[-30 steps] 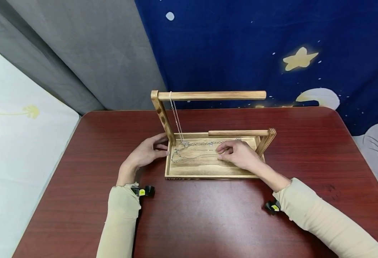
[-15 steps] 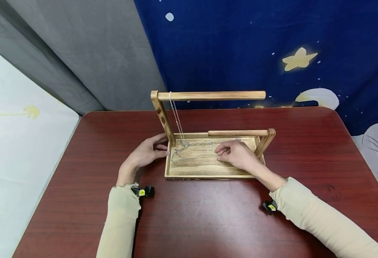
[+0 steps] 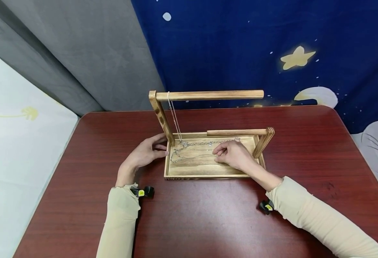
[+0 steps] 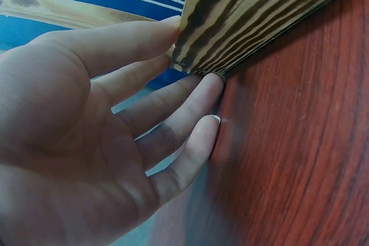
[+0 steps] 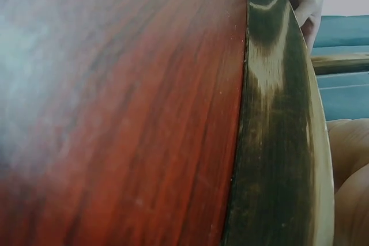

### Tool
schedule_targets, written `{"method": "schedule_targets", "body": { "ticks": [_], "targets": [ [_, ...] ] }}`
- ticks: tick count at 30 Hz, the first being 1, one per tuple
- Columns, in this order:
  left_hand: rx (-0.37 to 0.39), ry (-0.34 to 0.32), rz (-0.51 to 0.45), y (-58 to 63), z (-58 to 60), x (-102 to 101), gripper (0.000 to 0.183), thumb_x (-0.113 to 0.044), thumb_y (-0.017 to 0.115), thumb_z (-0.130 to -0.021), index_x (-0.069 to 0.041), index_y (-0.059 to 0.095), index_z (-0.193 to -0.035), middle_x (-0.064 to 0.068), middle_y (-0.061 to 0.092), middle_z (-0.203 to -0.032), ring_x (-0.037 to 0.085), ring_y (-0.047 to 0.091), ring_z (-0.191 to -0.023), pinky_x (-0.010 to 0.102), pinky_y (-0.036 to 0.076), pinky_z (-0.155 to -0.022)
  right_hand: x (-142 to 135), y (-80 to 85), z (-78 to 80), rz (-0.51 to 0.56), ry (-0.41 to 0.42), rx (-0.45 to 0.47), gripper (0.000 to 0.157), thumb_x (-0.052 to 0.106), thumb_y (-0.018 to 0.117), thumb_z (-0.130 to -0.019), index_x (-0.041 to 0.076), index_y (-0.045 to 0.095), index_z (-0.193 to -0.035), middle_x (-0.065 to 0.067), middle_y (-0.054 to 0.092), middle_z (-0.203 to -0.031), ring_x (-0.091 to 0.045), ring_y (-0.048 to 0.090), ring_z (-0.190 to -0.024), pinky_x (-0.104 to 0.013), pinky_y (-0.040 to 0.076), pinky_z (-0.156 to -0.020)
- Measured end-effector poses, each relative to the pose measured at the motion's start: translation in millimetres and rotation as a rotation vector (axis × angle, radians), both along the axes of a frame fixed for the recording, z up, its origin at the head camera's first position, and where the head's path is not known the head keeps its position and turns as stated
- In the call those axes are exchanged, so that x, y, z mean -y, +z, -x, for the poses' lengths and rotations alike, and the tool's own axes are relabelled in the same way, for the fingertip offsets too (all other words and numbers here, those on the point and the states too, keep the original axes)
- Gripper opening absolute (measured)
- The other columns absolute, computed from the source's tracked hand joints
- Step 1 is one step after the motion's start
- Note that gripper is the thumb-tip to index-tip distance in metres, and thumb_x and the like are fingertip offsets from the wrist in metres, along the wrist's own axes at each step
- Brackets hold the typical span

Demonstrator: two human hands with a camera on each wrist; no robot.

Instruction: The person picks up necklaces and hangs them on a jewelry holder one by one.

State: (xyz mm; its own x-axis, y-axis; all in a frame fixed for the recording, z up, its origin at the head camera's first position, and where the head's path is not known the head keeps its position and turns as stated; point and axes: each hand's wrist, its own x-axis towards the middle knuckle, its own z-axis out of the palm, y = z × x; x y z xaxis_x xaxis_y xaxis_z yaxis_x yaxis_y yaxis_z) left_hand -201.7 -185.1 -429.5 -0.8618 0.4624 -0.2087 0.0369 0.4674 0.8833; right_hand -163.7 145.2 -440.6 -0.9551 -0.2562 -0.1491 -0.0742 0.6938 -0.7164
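Observation:
A wooden jewelry tray stand (image 3: 208, 176) stands on the table, with an upper bar (image 3: 211, 95) above its tray. My left hand (image 3: 145, 152) rests against the tray's left end; its thumb and fingers, fairly straight, touch the wood in the left wrist view. Inside the tray, my right hand (image 3: 235, 156) pinches a thin necklace (image 3: 197, 157) between thumb and fingertips. Its far end lies toward the left among other chains. A chunkier silver chain necklace (image 3: 198, 144) lies along the back of the tray. One necklace (image 3: 175, 120) hangs from the upper bar's left end.
A lower wooden bar (image 3: 237, 132) on a short post (image 3: 264, 142) rises at the tray's back right. The left upright (image 3: 161, 118) stands beside my left hand. Beyond the dark red table (image 3: 205, 215) hang grey and blue curtains (image 3: 224, 46).
My right hand has shifted slightly to the left in the tray, its forearm following. The left hand holds its place. The whole view has drifted a little.

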Motion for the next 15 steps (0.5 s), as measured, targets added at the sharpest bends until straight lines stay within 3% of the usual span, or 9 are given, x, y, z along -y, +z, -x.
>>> {"method": "schedule_targets", "body": {
  "ticks": [15],
  "targets": [
    [-0.027, -0.018, 0.009, -1.0, 0.8, 0.1, 0.071, -0.001, 0.067, -0.093, -0.003, 0.031, -0.155, 0.021, 0.041, -0.151, 0.034, 0.058, -0.120, 0.034, 0.049, -0.092, 8.3, 0.4, -2.2, -0.105, -0.065, -0.001, 0.004, 0.029, 0.080, -0.081, 0.026, 0.078, -0.083, 0.012, 0.058, -0.064, -0.006, 0.050, -0.061, -0.029, 0.040, -0.060]
  ]
}}
